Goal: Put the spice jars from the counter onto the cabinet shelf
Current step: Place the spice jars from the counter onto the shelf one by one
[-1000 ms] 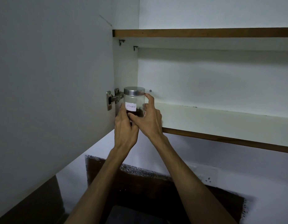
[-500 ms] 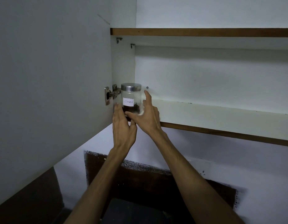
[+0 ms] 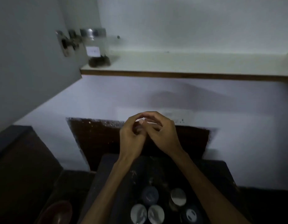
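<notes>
1. Both hands have left the jar and come down; the left hand and right hand now meet in the air above the table, fingers curled and touching, each grip empty.
2. That jar stands alone at the left end of the cabinet shelf, near the door hinge.
3. Five more jars wait on the table below the arms.
4. For the next step I would separate the hands, take one jar by its side, and place it beside the first one.
5. Everything is blurred and dark; labels cannot be read, and a reddish bowl is cut off.
</notes>
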